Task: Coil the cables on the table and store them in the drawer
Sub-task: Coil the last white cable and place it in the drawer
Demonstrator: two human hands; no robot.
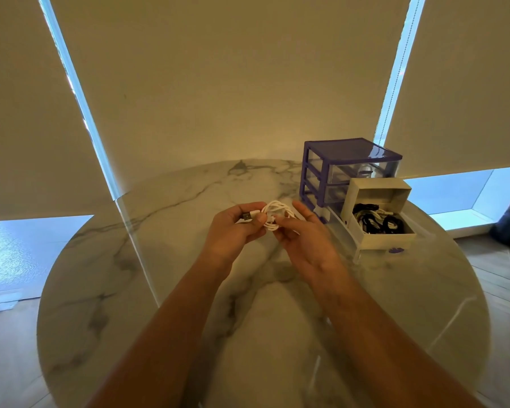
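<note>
A coiled white cable (274, 214) is pinched between left hand (236, 231) and right hand (304, 234); the pulled-out clear plastic drawer (340, 228) lies just right of the grip, nearer the right hand.

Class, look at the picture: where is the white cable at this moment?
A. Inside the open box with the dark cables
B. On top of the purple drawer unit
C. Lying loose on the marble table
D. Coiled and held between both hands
D: the white cable is looped into a coil, gripped by the left hand and right hand above the table.
</note>
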